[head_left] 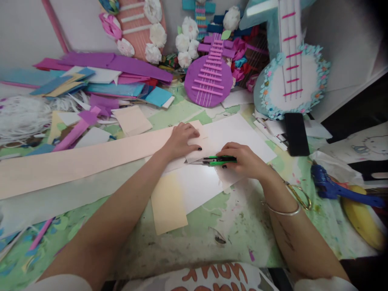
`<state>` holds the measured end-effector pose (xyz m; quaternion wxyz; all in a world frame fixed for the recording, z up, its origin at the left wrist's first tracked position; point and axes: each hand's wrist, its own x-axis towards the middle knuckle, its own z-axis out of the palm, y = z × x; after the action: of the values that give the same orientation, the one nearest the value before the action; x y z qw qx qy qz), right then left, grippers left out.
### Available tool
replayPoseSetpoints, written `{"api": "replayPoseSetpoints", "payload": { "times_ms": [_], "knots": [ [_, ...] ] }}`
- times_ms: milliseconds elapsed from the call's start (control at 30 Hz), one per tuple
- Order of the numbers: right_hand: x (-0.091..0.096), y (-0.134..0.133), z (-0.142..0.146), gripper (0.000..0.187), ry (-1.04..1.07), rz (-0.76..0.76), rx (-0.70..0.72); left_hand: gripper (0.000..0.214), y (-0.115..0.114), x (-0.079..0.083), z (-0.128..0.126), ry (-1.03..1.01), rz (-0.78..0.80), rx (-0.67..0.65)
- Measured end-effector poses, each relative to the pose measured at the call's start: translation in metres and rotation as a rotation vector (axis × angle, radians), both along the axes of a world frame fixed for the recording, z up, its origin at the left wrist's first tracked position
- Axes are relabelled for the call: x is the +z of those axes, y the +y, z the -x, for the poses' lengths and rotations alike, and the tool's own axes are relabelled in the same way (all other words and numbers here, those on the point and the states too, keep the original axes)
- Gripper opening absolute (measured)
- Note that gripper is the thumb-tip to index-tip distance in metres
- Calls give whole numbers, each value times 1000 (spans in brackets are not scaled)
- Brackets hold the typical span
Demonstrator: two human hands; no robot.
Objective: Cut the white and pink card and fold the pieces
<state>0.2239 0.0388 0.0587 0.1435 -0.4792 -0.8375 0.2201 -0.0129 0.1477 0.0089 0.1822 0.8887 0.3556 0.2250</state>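
Observation:
My right hand [244,159] is closed round a green and black utility knife [222,160]. Its blade points left and lies along the lower edge of a small pale piece of board [206,139]. With fingers spread, my left hand [185,140] presses flat on that piece and on the end of a long cream strip [91,163] running off to the left. Under both hands lies a white sheet [251,139], tilted on the table. A cream rectangle [169,206] overlaps its near left corner.
Coloured foam offcuts [103,81] pile up at the back left. A purple paper lute [209,76] and a pale blue one [291,76] stand behind. On the right are a black phone [297,134], gold-handled scissors [300,196], a blue glue gun [336,188] and yellow tape [360,222].

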Motion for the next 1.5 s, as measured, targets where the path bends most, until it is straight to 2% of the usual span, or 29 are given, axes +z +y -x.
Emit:
{"api": "replayPoseSetpoints", "payload": {
  "times_ms": [600,1133,1500],
  "knots": [
    [1,-1,1,41,-13,-19,-1,34,2,-3,0,-8,-3,-5],
    [2,-1,-3,42,-27,-13,-6,34,-1,1,1,1,-5,-1],
    [1,-1,4,41,-3,-19,18,33,0,-1,0,-7,-1,4]
  ]
}}
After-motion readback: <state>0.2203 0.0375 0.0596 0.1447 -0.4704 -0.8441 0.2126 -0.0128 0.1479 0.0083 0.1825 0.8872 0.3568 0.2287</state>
